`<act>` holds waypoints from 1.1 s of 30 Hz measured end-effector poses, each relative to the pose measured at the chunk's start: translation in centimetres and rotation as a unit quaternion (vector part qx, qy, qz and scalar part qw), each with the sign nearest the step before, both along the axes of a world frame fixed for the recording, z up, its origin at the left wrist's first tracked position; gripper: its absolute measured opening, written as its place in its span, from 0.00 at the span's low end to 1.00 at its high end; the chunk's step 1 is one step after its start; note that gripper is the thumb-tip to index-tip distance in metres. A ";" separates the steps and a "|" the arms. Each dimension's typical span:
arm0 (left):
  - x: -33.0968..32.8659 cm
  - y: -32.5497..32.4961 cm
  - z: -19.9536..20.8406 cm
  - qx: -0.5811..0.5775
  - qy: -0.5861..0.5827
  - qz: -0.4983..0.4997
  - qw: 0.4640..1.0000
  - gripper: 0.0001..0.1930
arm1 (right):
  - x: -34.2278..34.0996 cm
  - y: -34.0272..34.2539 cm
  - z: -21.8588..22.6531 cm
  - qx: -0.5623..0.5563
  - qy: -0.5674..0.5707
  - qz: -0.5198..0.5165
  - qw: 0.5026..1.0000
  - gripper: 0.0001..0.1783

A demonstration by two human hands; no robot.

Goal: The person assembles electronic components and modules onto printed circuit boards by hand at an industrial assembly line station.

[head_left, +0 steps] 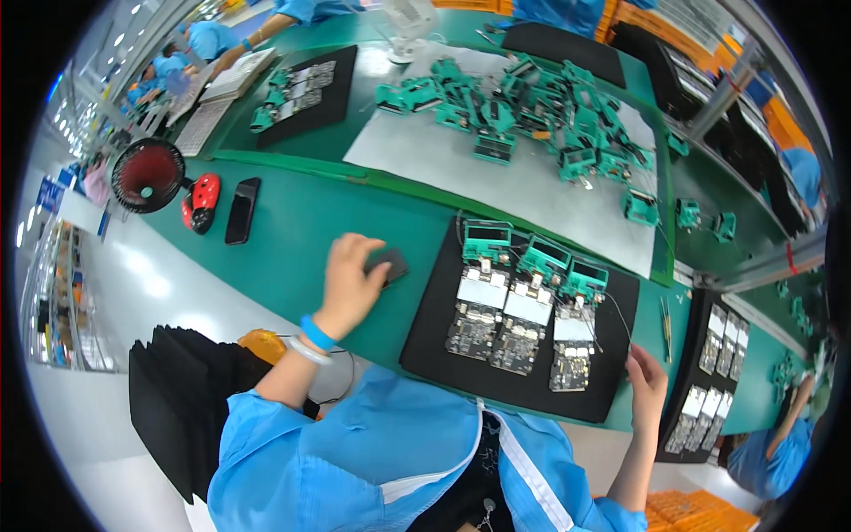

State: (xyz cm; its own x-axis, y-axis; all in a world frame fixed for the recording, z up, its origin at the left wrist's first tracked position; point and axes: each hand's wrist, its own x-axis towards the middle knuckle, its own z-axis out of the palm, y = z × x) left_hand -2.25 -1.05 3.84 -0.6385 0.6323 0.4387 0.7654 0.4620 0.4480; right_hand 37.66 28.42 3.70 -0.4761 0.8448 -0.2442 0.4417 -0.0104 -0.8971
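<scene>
My left hand (348, 277), with a blue band at the wrist, has thumb and fingers closed on a small dark grey block (391, 265) at the green bench top. At the right edge of a black mat (425, 337), my right hand (649, 379) pinches the end of a thin wire (622, 317). That wire runs from the rightmost of three green plastic frames (585, 277). Below the frames, three circuit boards (517, 341) with white panels lie side by side on the mat, each next to a frame.
Many green frames (541, 102) are heaped on a white sheet (390, 142) behind a raised green edge. A red-and-black fan (149, 176) and a phone (242, 211) sit left. Tweezers (666, 328) and another mat of boards (698, 417) lie right. Co-workers work nearby.
</scene>
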 end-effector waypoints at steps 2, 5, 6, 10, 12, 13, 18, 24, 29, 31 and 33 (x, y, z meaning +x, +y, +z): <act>3.1 0.8 0.5 -0.040 -0.163 -0.047 0.985 0.17 | -0.1 -0.5 -0.6 0.021 0.002 -0.007 1.000 0.22; 7.0 1.5 -0.5 -0.033 -0.195 -0.072 0.978 0.24 | -0.2 -1.1 -1.0 0.054 0.024 -0.026 0.998 0.22; 7.5 1.7 -0.8 0.004 -0.208 -0.065 0.976 0.25 | -0.1 -0.9 -0.9 0.012 0.052 -0.037 0.998 0.22; 7.9 1.8 -2.1 0.104 -0.246 -0.060 0.962 0.25 | 1.0 1.2 -0.7 -0.176 0.127 0.009 0.976 0.19; 7.8 1.7 -2.9 0.147 -0.289 -0.065 0.944 0.24 | 0.1 0.6 -0.1 -0.195 0.160 0.062 0.966 0.19; 7.5 1.7 -3.2 0.184 -0.334 -0.078 0.921 0.24 | 0.1 0.1 -0.2 -0.175 0.176 0.027 0.968 0.19; 5.9 0.5 -2.5 0.261 -0.615 -0.111 0.736 0.23 | -1.6 -0.3 1.4 -0.191 0.208 -0.043 0.958 0.19; 0.7 -3.8 4.3 0.295 -0.677 -0.048 0.673 0.33 | -11.4 -2.1 5.3 -0.207 0.264 0.109 0.936 0.24; -6.2 -11.2 1.3 0.470 -0.594 -0.002 0.652 0.24 | -19.9 -4.2 4.5 -0.240 0.311 0.236 0.889 0.33; -8.1 -12.5 1.8 0.520 -0.562 -0.046 0.642 0.22 | -21.9 -5.4 4.9 -0.254 0.341 0.310 0.850 0.36; -11.5 -16.4 -0.6 0.598 -0.489 0.036 0.634 0.19 | -22.8 -5.6 5.4 -0.231 0.304 0.359 0.852 0.36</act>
